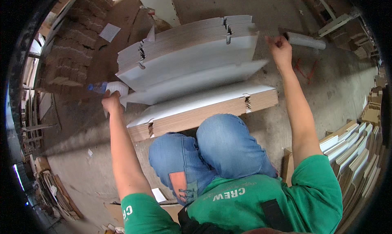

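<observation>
My left hand (112, 101) is closed, at the left end of the cardboard, on a pale white piece (117, 87) that looks like thin sheet; its exact kind is unclear. Out to the right, my right hand (281, 52) has its fingers curled together, and what they hold, if anything, is hidden. Between my hands a white-faced cardboard sheet (196, 79) stands tilted, blurred by motion. It is between a far stack of flat cardboard sheets (196, 50) with notched edges and a near stack (204, 110) close to my knees.
A roll of clear wrap (306, 41) lies beyond my right hand, with red string (305, 70) on the floor nearby. A clear bottle (96, 87) lies left. Cardboard piles (67, 50) rise at far left, and white-edged boards (353, 152) stand at right.
</observation>
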Demonstrator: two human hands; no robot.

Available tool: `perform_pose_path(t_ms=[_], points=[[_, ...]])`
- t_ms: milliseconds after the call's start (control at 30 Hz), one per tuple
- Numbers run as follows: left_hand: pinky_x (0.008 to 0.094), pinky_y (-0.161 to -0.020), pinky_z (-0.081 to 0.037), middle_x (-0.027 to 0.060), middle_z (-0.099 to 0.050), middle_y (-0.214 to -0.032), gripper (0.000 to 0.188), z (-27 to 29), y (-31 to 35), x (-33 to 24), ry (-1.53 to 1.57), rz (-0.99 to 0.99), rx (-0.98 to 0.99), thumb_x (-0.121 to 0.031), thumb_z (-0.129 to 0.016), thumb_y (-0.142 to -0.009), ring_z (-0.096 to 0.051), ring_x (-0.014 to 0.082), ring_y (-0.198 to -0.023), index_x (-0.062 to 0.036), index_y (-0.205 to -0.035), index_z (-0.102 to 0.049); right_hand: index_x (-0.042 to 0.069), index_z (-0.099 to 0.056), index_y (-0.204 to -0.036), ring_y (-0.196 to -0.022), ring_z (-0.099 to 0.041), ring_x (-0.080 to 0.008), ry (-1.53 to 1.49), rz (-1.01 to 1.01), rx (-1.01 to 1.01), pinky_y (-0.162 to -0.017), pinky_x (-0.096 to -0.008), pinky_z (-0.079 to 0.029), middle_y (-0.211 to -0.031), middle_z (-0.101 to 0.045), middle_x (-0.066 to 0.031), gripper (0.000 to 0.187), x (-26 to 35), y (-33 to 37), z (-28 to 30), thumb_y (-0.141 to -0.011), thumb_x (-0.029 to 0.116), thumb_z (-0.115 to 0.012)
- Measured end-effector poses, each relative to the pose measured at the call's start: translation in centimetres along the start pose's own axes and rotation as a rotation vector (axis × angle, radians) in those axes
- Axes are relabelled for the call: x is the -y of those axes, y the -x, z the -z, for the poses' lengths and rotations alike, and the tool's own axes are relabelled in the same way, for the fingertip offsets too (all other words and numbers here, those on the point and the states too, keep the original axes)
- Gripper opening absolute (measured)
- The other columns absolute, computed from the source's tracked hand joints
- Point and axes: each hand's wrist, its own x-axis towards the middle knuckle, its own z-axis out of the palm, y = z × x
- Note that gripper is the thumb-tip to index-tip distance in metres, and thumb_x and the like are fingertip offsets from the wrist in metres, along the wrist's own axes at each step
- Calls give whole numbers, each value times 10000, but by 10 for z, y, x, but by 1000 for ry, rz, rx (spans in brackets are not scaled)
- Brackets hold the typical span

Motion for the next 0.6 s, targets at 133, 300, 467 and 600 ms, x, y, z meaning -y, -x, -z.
perform_pose_path(t_ms=[133, 300, 467, 600], points=[[289, -799, -436, 134, -619, -988, 400, 45, 43, -11, 84, -248, -79, -88, -649, -682, -587, 198, -880, 54, -1049, -578, 42, -505, -670, -558, -422, -57, -139, -74, 120, -505, -221, -362, -594, -496, 25, 241, 45, 36, 13, -767, 190, -669], [266, -801, -456, 76, -596, -1035, 324, 57, 175, -96, 302, -379, 316, 16, -591, -757, -558, 132, -918, -42, -1076, -593, 35, -551, -870, -641, -495, -63, -410, -90, 481, -555, -218, -412, -699, -547, 7, 182, 105, 82, 7, -781, 157, -652], [275, -818, -457, 100, -563, -1075, 558, 54, 275, -153, 558, -455, 632, 63, -661, -671, -551, 150, -941, -23, -1194, -484, 110, -463, -1194, -883, -549, -128, -869, -87, 914, -776, -264, -455, -955, -582, -82, 524, 200, 138, 22, -724, 89, -694], [292, -874, -422, 102, -535, -1128, 582, 58, 314, -161, 588, -490, 787, 55, -675, -657, -519, 167, -1013, -35, -1199, -484, 28, -500, -1155, -934, -552, -144, -1055, -78, 963, -805, -265, -466, -1016, -582, -91, 491, 220, 152, 43, -703, 10, -690]])
